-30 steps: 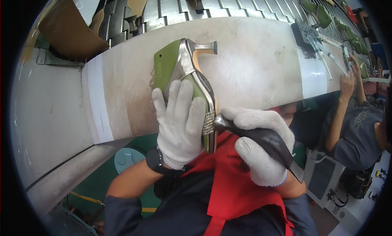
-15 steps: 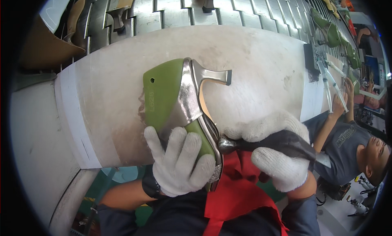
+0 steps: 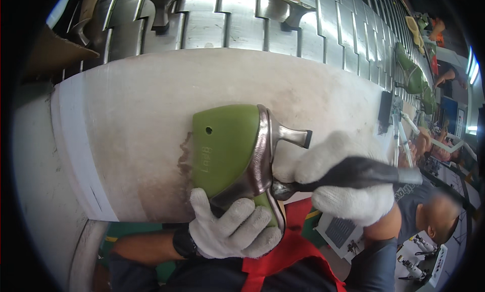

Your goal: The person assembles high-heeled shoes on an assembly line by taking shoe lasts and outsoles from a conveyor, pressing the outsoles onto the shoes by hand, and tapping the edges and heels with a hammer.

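Note:
A bronze-silver heeled shoe (image 3: 261,161) sits on a green shoe last (image 3: 227,145), lying on its side with its heel pointing right. My left hand (image 3: 235,229), in a white knit glove, grips the toe end, fingers spread over the green last and the shoe's upper. My right hand (image 3: 353,203), gloved too, is closed around a dark-handled hand tool (image 3: 348,173). The tool's rounded metal head is against or right beside the shoe's sole edge; its flat metal end sticks out to the right. My left fingers hide part of the toe.
Below the shoe is a pale, stained work surface (image 3: 136,115). Beyond it runs a slatted metal conveyor (image 3: 202,29) carrying heeled shoes (image 3: 164,12). More green lasts (image 3: 410,70) stand at the far right. A co-worker (image 3: 439,211) is close on the right. A red apron (image 3: 278,254) hangs below my hands.
In the view, the shoe and both hands sit lower and further right, as do the conveyor shoes. The tool's head stays at the sole edge, its handle turned closer to level.

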Demonstrator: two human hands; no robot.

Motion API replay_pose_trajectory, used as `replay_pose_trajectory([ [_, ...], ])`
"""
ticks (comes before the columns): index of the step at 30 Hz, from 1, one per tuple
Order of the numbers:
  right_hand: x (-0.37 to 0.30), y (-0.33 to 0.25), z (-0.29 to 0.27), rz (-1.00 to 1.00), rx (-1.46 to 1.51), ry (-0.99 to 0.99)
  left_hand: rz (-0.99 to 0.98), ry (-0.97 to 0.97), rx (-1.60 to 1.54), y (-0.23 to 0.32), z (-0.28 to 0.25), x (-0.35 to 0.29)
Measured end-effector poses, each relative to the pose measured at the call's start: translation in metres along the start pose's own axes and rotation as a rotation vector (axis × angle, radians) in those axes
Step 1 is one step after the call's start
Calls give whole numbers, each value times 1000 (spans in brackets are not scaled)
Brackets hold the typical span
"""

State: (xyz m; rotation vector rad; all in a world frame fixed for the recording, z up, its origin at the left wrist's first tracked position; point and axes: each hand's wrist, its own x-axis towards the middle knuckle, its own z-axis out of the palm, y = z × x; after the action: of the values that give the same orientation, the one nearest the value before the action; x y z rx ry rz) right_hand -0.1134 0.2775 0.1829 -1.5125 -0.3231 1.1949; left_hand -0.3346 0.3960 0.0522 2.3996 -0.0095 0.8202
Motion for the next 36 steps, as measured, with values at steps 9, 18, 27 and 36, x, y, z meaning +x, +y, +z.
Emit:
replay_pose_trajectory([
  [9, -27, 30, 30, -94, 13, 269, -16, 7, -21, 1, -3, -2],
  [18, 15, -4, 26, -8, -85, 215, 69, -18, 90, -7, -6, -6],
  [27, -11, 13, 18, -121, -84, 32, 168, -96, 161, -11, -28, 9],
  [36, -110, 81, 50, -377, -45, 402, 475, -431, -107, -40, -40, 98],
])
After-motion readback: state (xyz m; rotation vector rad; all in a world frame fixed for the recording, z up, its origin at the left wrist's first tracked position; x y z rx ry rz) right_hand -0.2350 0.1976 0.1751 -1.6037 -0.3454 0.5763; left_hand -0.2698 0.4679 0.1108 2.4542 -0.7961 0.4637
